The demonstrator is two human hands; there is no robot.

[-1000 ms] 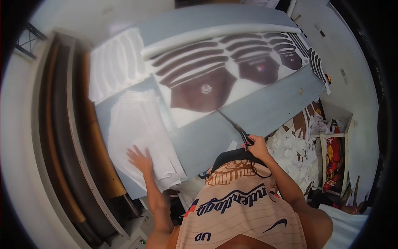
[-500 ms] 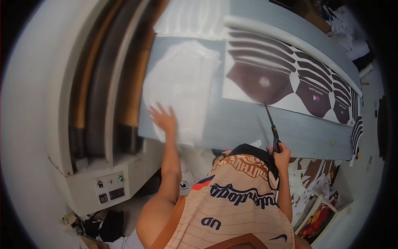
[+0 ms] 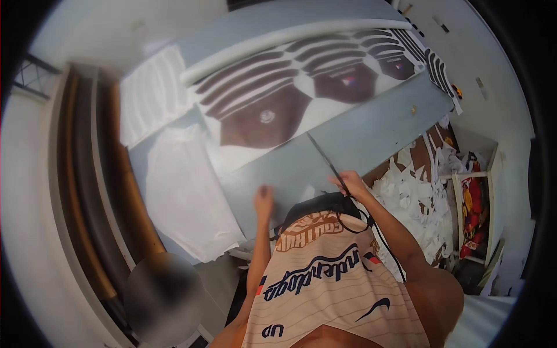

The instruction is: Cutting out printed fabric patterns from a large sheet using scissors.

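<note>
My right hand (image 3: 350,184) grips a pair of long dark scissors (image 3: 326,158) by the handles. Its blades point up and left over the blue-grey table (image 3: 383,116), with the tips near the lower edge of a printed white sheet (image 3: 272,149). That sheet carries dark maroon garment panels and curved stripes. Above the table's near edge is my left hand (image 3: 264,199), smeared by motion, with its fingers seeming curled. I see nothing in it. To its left lies a stack of white cut pieces (image 3: 183,191).
A long white roll (image 3: 290,35) runs along the printed sheet's far side. At the left stands a machine with dark and tan rollers (image 3: 98,191). White scraps (image 3: 409,197) are heaped below the table's right side, beside a bin of coloured cloth (image 3: 473,214).
My left hand has come off the white pieces and moved right, toward my body. The scissors have stayed in my right hand. My view has turned to the right.
</note>
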